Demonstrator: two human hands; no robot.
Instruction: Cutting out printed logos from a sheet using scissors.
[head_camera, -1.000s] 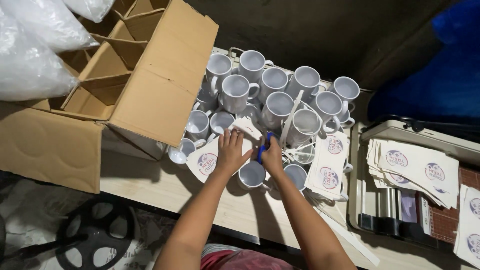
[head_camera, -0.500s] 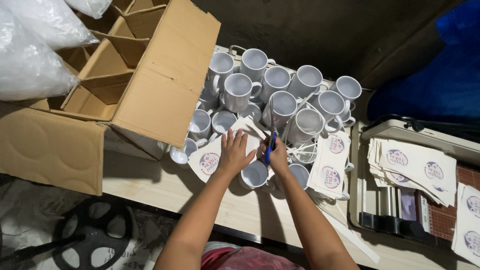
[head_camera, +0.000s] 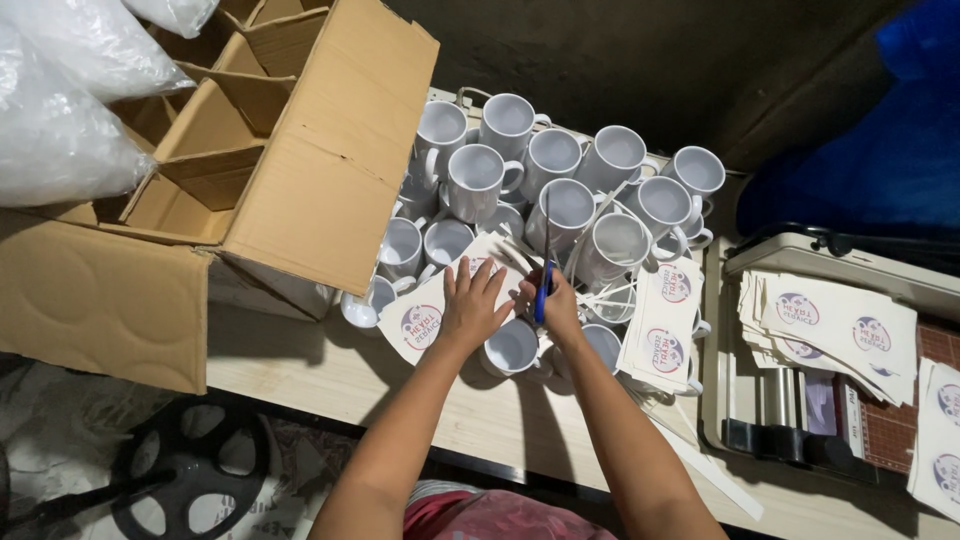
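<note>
Wooden bench (head_camera: 330, 375), white mugs (head_camera: 560, 190) crowded. My left hand (head_camera: 472, 305) presses printed sheet (head_camera: 430, 315) flat, fingers spread; right hand (head_camera: 553, 308) pinches blue-handled scissors (head_camera: 543, 275). Best cut slow, sheet steady.

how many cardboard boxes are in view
1: a large open brown cardboard box with inner dividers, lying tipped on the wooden table left of the white ceramic mugs. Others may sit out of frame.
</note>
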